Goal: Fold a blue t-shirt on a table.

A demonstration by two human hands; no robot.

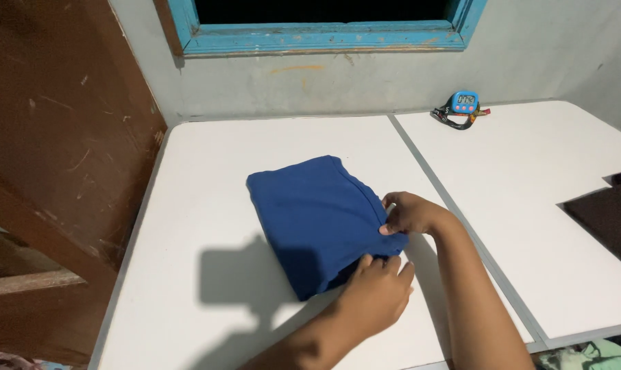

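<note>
Lying well apart from the hands: a small blue digital timer (465, 101) with a dark strap (454, 118) coiled beside it, up by the far wall on the right-hand table (530, 205). Showing at the right edge of that same table, a dark brown cloth (609, 216), flat and matte, partly cut off by the frame. Peeking in at the bottom right corner, a crumple of pale green fabric (585, 356). Nothing standing between the hands and the cloth being handled.

Sitting near the middle of the left white table (208, 205): a folded blue garment (317, 219), soft knit-looking fabric, squared into a thick, slightly skewed rectangle with rounded corners and a stitched hem running along its right side. Layers showing stacked at the near edge.

Pinching the right edge of the garment, near its nearer corner: the right hand (408, 214), thumb and fingers closed on the hem. Pressing at the near edge of the garment: the left hand (375, 291), fingers curled with the tips tucked under or against the fabric's lower edge; gripping or merely pressing, impossible to tell. Both forearms reaching in from the bottom of the view, casting a blocky shadow on the tabletop to the left.

Two smooth white tabletops butting together, with a grey seam (454, 205) running diagonally between them. Behind, a scuffed grey plaster wall (324, 82) and a window frame (324, 38) in chipped turquoise paint, dark beyond. On the left, a scratched brown wooden panel (57, 137).
</note>
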